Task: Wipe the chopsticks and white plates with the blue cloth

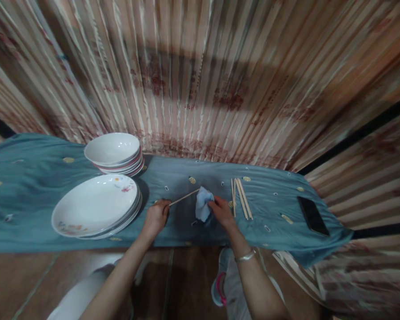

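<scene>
My left hand is closed around one end of a thin wooden chopstick, which slants up to the right over the table. In my right hand a crumpled light-blue cloth is pinched between thumb and fingers. The chopstick's far end meets the cloth's upper left edge; whether the cloth wraps it I cannot tell. Just right of my right hand, several loose chopsticks lie side by side on the blue-green tablecloth.
A stack of white oval plates with flower prints stands at the left. Behind it is a stack of white bowls. A black phone lies near the right end. Pleated curtains hang behind the table.
</scene>
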`<state>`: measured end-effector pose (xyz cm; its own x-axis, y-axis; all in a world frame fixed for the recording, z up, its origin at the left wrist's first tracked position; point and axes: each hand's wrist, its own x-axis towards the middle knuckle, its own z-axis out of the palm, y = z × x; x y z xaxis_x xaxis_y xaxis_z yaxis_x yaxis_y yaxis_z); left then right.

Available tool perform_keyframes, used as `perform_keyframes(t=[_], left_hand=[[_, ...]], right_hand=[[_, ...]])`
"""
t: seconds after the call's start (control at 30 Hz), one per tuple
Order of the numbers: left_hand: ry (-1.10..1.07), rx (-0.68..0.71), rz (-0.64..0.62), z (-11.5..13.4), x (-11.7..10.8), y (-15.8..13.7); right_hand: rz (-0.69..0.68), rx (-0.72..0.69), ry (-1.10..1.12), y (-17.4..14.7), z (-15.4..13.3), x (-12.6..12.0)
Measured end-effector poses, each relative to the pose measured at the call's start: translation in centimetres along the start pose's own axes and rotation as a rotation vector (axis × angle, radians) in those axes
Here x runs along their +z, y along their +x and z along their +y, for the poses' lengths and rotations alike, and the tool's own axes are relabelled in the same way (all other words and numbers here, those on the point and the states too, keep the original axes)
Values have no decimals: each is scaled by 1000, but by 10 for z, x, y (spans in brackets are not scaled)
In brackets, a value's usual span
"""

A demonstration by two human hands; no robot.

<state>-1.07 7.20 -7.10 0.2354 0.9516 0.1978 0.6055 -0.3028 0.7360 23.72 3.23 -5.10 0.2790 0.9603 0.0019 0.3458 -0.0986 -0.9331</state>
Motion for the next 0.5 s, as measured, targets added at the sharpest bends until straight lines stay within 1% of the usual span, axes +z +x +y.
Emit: perform_keyframes(t=[0.03,0.1,0.17,0.2,0.27,0.33,0.43,0.5], left_hand=[[-81,-52,-3,1,0,0],[-312,-201,-2,4,2,0],[-567,-349,24,9,3,-1],[-671,-393,45,13,4,-2],[-817,-407,60,22,6,-5],[-902,-411,20,32,9,-10],[-943,-393,-51,43,15,-17],[-946,-382,-63,46,18,-19]], right_hand=[[-5,37,76,0,0,1],[-4,114,209,0,-2,4],[7,169,316,0,-5,8],[13,190,362,-1,-7,11],[16,238,447,-1,-11,15],[-5,295,531,-2,-17,21],[-102,367,687,-5,-28,30],[-183,386,784,-7,-33,35]])
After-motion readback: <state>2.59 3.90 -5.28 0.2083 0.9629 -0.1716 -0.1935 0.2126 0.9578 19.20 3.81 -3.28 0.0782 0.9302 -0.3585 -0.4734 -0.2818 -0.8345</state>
